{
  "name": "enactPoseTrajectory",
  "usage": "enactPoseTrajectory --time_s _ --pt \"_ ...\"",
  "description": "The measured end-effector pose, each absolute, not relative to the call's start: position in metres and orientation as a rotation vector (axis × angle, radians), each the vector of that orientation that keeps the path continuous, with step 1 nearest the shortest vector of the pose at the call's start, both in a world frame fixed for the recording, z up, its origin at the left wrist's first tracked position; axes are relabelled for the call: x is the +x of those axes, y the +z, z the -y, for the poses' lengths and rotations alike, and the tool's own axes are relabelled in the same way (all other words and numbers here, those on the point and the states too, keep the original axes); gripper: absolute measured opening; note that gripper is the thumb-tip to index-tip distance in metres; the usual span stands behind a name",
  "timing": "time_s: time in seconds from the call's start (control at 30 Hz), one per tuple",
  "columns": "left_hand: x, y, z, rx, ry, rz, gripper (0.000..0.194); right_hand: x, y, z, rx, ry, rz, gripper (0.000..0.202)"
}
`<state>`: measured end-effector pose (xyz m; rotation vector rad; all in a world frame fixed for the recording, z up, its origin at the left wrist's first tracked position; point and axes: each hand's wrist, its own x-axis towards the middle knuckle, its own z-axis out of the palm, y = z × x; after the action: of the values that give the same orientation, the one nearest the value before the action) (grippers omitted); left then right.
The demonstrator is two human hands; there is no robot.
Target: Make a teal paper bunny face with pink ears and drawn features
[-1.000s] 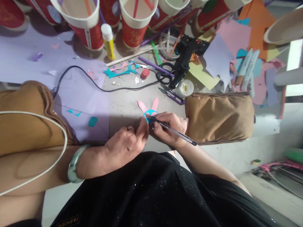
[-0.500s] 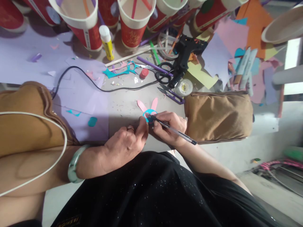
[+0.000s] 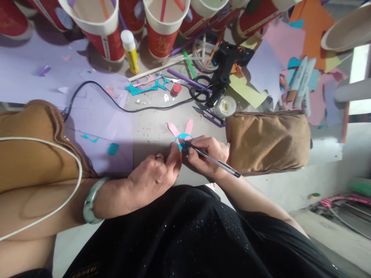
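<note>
Pink-eared blue paper disc (image 3: 183, 136)
Right hand (image 3: 213, 148) pinches clear plastic pen (image 3: 216, 159); left hand (image 3: 156, 173) curls at seven o'clock, pinch unclear.

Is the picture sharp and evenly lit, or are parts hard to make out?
Head view: a white patch at the right edge looks washed out; head view: dark shadow lies below the right hand; head view: the pen's tip blurs into the blue paper; head view: paper cups seem stretched.

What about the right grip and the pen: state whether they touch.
Touching: the head view shows the right grip closed around the pen near its writing end.
</note>
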<state>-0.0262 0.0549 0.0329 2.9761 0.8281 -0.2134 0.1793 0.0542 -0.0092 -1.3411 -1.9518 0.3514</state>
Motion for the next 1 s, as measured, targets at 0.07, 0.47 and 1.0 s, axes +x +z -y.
enactPoseTrajectory --time_s 0.07,0.47,1.0 --pt "-0.0264 0.0328 -0.055 2.992 -0.202 -0.824 0.047 0.1794 -0.0094 -0.0546 -1.335 0.355 1.961 0.012" --pt "-0.0264 0.0325 -0.0549 2.974 -0.221 -0.833 0.048 0.1797 -0.0098 -0.0552 -1.322 0.358 1.948 0.012" --pt "-0.0268 0.0332 -0.0557 2.977 -0.218 -0.825 0.048 0.1796 -0.0101 -0.0563 -1.303 0.338 1.904 0.014"
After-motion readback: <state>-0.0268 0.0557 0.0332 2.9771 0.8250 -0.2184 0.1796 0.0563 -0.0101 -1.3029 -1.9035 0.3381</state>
